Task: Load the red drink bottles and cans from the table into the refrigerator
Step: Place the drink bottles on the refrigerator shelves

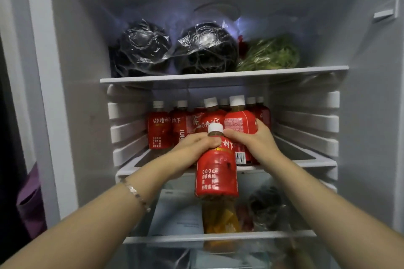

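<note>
Red-sleeved bottle [216, 177] in left hand [192, 146], shelf bottle [239, 120] in right hand [255, 140]

On the middle shelf [306, 162], bottles [162, 129] are standing in rows; a nearer bottle [216, 173] is hovering before its edge; wrapped vegetables [205, 48] are lying on the upper shelf [218, 76].

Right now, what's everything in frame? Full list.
front bottle: 1, red label, white cap, before the middle shelf's edge
shelf bottle: 1, red, white cap, middle shelf, front right
other bottles: about six by caps, red, middle shelf behind
wrapped dark balls: 2, blackish, top shelf left and centre
bagged greens: 1, green, top shelf right
lower-compartment items: count unclear, blurred
purple cloth: 1, purple, far left
bracelet: 1, silvery, left wrist
left hand: 1, grip on front bottle's neck
right hand: 1, grip on shelf bottle
</note>
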`<action>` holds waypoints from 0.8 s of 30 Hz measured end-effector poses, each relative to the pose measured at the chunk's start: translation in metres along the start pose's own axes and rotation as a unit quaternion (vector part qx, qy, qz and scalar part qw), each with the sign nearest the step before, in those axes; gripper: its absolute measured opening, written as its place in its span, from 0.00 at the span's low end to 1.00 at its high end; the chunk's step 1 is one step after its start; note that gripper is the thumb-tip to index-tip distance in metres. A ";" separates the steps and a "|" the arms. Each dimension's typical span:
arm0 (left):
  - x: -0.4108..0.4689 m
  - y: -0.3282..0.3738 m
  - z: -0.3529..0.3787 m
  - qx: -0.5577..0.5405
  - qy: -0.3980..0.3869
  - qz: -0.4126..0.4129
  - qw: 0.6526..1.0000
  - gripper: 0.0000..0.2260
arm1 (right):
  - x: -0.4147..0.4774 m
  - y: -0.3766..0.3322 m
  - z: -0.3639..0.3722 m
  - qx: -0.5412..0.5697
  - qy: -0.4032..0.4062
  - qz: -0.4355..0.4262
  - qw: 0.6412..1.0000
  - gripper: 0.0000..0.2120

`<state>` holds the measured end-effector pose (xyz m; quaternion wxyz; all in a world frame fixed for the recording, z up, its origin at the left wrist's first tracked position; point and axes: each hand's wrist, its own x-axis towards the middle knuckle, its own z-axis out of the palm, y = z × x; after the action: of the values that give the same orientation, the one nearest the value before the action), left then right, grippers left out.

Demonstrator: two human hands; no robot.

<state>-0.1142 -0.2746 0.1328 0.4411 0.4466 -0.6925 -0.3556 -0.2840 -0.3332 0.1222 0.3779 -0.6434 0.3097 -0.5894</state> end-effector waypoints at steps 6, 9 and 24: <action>-0.010 0.003 0.006 -0.058 0.127 -0.008 0.990 0.07 | 0.009 0.005 -0.020 -0.133 0.112 0.063 0.983 0.42; -0.016 0.009 0.006 -0.048 0.219 0.025 0.974 0.04 | 0.006 0.006 -0.020 -0.214 0.163 0.045 0.962 0.48; 0.019 -0.004 -0.009 0.293 0.336 0.016 0.895 0.30 | -0.011 -0.012 0.005 -0.638 -0.007 -0.358 0.681 0.28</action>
<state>-0.1082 -0.2943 0.1379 0.5028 0.6373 -0.5825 0.0417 -0.2810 -0.3171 0.1260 -0.3619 -0.7948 0.3543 -0.3343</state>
